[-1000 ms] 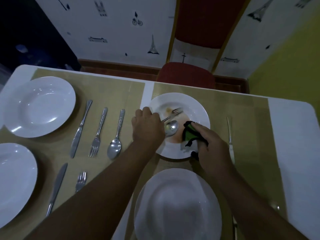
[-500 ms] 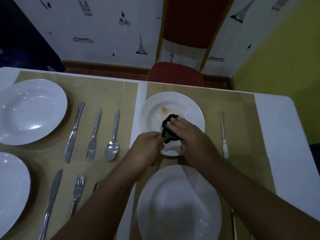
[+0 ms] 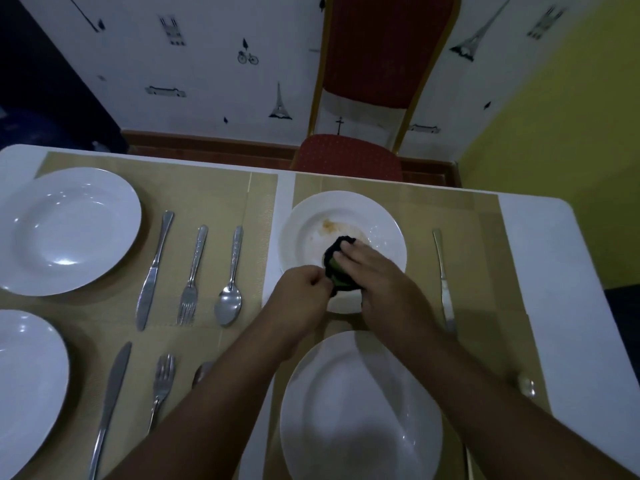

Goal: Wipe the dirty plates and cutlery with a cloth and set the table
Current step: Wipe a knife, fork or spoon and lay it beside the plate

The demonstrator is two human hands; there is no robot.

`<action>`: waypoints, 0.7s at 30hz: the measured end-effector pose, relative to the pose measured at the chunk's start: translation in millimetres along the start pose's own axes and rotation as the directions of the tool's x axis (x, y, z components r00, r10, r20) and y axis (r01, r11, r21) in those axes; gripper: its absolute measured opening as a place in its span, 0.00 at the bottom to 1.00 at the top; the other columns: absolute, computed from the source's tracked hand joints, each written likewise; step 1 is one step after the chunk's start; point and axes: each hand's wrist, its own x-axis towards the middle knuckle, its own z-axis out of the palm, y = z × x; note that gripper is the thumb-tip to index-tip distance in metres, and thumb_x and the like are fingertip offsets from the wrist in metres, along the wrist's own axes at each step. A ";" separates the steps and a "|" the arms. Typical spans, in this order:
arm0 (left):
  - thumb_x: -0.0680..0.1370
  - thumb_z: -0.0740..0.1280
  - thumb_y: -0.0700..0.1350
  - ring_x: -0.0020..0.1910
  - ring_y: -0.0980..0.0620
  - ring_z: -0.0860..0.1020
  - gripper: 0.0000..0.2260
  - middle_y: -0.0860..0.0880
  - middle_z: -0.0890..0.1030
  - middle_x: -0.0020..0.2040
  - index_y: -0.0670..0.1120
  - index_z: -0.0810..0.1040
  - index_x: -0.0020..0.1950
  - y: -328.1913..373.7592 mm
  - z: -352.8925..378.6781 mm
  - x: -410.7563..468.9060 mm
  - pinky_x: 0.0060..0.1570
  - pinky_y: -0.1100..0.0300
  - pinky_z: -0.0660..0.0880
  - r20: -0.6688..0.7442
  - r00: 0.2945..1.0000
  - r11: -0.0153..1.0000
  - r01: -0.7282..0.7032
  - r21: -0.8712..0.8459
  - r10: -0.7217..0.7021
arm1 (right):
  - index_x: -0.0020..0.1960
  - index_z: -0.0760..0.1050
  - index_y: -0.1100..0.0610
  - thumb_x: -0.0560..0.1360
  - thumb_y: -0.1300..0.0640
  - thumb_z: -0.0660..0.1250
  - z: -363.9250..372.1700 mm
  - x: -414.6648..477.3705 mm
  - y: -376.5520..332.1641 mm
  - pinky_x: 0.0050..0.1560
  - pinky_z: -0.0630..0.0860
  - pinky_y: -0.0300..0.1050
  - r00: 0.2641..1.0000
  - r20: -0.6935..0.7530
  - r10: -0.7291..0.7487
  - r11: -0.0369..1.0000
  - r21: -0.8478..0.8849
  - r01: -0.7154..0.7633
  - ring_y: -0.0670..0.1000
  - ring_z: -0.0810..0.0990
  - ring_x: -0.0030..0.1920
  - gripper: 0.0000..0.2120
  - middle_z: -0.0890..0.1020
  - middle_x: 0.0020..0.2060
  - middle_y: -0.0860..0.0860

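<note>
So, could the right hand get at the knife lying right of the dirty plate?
Probably yes: the knife lies bare on the mat beside the right hand with nothing between them, though that hand holds the cloth.

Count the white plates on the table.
4. The far-left plate and near-left plate lie on the left; the stained plate is central, behind the cloth; the nearest plate is at the bottom edge. None seems hidden.

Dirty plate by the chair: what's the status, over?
Right grip holds cloth over dirty plate. Left grip curled beside cloth, contents hidden. Orange stains on plate. Nothing blocking.
</note>
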 end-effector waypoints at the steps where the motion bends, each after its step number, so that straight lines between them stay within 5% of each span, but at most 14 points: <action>1: 0.82 0.62 0.40 0.27 0.55 0.69 0.13 0.54 0.74 0.27 0.46 0.80 0.39 -1.5 1.4 -1.1 0.32 0.60 0.65 -0.013 1.000 1.000 -0.004 0.003 0.004 | 0.71 0.68 0.53 0.70 0.70 0.56 1.4 -0.3 5.7 0.70 0.60 0.40 1.000 0.011 0.023 1.000 -0.009 -0.023 0.45 0.62 0.72 0.31 0.69 0.70 0.48; 5: 0.81 0.62 0.42 0.24 0.56 0.67 0.12 0.55 0.72 0.24 0.45 0.85 0.45 -13.6 5.7 -8.1 0.31 0.61 0.63 -0.032 0.998 0.989 0.057 -0.135 -0.062 | 0.69 0.69 0.51 0.74 0.71 0.58 -11.4 9.7 23.4 0.64 0.62 0.34 0.960 -0.040 0.276 0.960 0.053 -0.274 0.46 0.70 0.66 0.28 0.74 0.66 0.48; 8: 0.79 0.67 0.44 0.38 0.54 0.76 0.10 0.53 0.82 0.38 0.49 0.88 0.44 -14.0 7.5 -7.9 0.38 0.58 0.70 -0.091 0.993 0.983 0.054 -0.176 -0.071 | 0.69 0.70 0.52 0.76 0.69 0.57 -24.2 6.9 27.7 0.62 0.62 0.29 0.928 -0.055 0.369 0.922 0.149 -0.358 0.39 0.69 0.62 0.24 0.75 0.63 0.46; 10: 0.79 0.68 0.45 0.38 0.57 0.77 0.08 0.57 0.82 0.37 0.49 0.88 0.47 -10.5 8.3 -5.9 0.37 0.61 0.70 -0.105 0.993 0.981 0.040 -0.189 -0.060 | 0.68 0.71 0.52 0.76 0.70 0.58 -28.9 -1.2 23.9 0.61 0.61 0.25 0.919 -0.064 0.388 0.913 0.164 -0.374 0.39 0.69 0.61 0.24 0.75 0.63 0.45; 12: 0.80 0.67 0.47 0.30 0.57 0.73 0.09 0.58 0.78 0.29 0.49 0.87 0.50 -7.4 10.4 -2.1 0.32 0.61 0.68 -0.120 0.993 0.991 -0.016 -0.130 0.001 | 0.68 0.71 0.52 0.76 0.71 0.57 -31.8 -10.5 19.3 0.56 0.62 0.19 0.910 -0.068 0.410 0.896 0.216 -0.387 0.38 0.70 0.59 0.24 0.74 0.60 0.42; 16: 0.82 0.64 0.50 0.41 0.54 0.80 0.10 0.55 0.84 0.38 0.53 0.86 0.51 12.6 17.2 -2.0 0.41 0.59 0.73 -0.105 0.983 0.987 -0.145 0.061 0.151 | 0.66 0.72 0.45 0.78 0.70 0.55 -38.4 -26.7 18.9 0.43 0.76 0.28 0.865 -0.003 0.503 0.791 0.406 -0.458 0.43 0.73 0.57 0.26 0.74 0.59 0.39; 21: 0.81 0.66 0.46 0.38 0.55 0.82 0.09 0.53 0.86 0.44 0.49 0.87 0.52 38.7 46.5 0.4 0.38 0.63 0.76 -0.023 0.994 0.994 -0.110 0.009 0.110 | 0.68 0.71 0.45 0.77 0.70 0.57 -56.7 -46.6 29.3 0.63 0.72 0.42 0.860 -0.045 0.508 0.815 0.348 -0.463 0.40 0.72 0.60 0.27 0.73 0.61 0.38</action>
